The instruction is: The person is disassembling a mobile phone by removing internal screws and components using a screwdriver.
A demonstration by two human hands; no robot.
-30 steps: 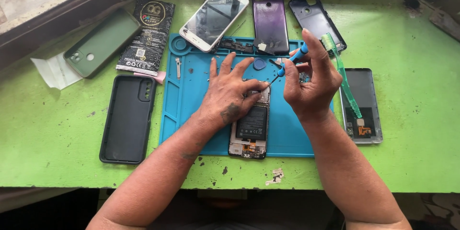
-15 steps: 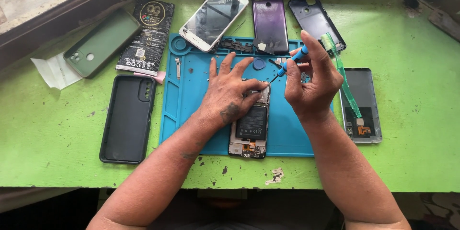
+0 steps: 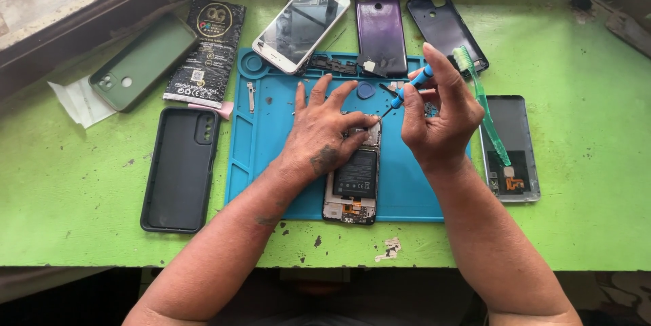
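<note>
Left hand (image 3: pixel 324 135): lay flat, fingers spread, palm pressed on the upper end of the opened phone (image 3: pixel 354 180), gripping nothing. Opened phone: back removed, matte black battery and small circuit parts exposed; lay at the centre of the blue mat (image 3: pixel 252 156), a soft, ridged rectangle with moulded trays.

Right hand (image 3: pixel 439 117): at 3 o'clock from the left, fingers pinched around a slim blue-handled screwdriver (image 3: pixel 407 92), its metal tip slanted down toward the phone's top edge.

At 12 o'clock: glossy purple phone back (image 3: pixel 380 27) and white-framed phone (image 3: pixel 302 22). At 3 o'clock: translucent green toothbrush (image 3: pixel 483 105) across a grey panel (image 3: pixel 510 146). At 9 o'clock: black case (image 3: pixel 180 168) on the scuffed green worktop (image 3: pixel 88 197).

Against the earlier frames, both hands and the screwdriver held the same placement.
</note>
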